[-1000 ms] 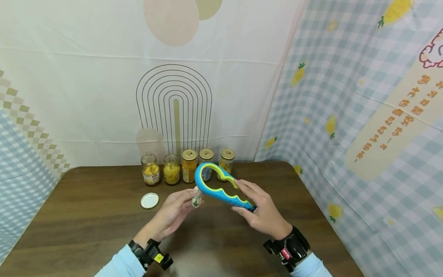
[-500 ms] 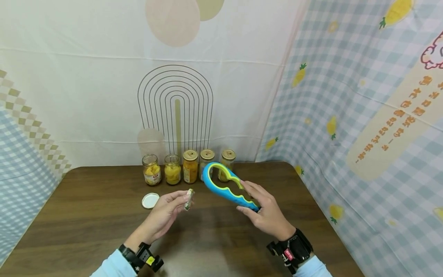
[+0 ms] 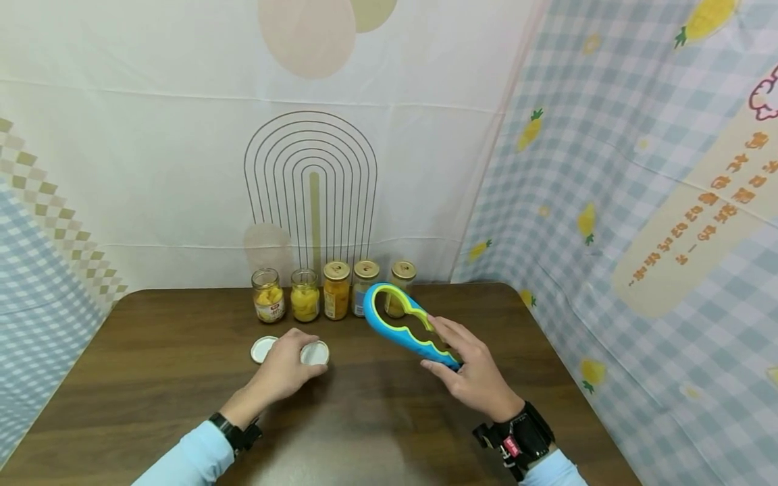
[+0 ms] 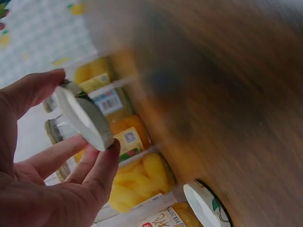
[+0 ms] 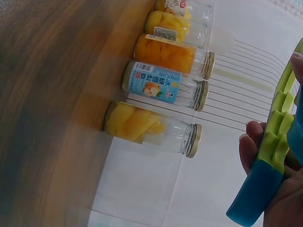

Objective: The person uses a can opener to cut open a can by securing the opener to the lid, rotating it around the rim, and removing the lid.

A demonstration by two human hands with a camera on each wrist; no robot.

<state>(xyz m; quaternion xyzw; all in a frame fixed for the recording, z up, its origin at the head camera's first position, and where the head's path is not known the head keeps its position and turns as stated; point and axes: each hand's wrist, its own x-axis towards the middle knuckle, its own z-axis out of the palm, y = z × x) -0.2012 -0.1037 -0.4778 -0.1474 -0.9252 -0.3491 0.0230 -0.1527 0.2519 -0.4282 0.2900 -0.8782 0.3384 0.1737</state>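
My left hand (image 3: pixel 281 370) pinches a jar lid (image 3: pixel 315 354) by its edge, its white inside facing up in the head view. The left wrist view has this lid (image 4: pixel 85 118) between thumb and fingertips. Just left of that hand, and partly covered by it, another white lid (image 3: pixel 261 348) lies on the table. My right hand (image 3: pixel 471 372) grips a blue and lime-green jar opener (image 3: pixel 398 335) by its handles, its rounded loop pointing left and away. In the right wrist view the opener's scalloped green inner edge (image 5: pixel 279 123) shows beside the curled fingers.
Along the back of the brown table (image 3: pixel 365 425) stands a row of fruit jars. Two at the left, an open jar (image 3: pixel 269 305) and another open jar (image 3: pixel 305 305), have no lids. A jar of orange fruit (image 3: pixel 336 297) and two more to its right wear gold lids. A cloth hangs behind.
My left hand has drawn away from the opener, moving left, and turned the lid from edge-on to flat, low beside the other lid. The right hand with the opener has shifted slightly right.
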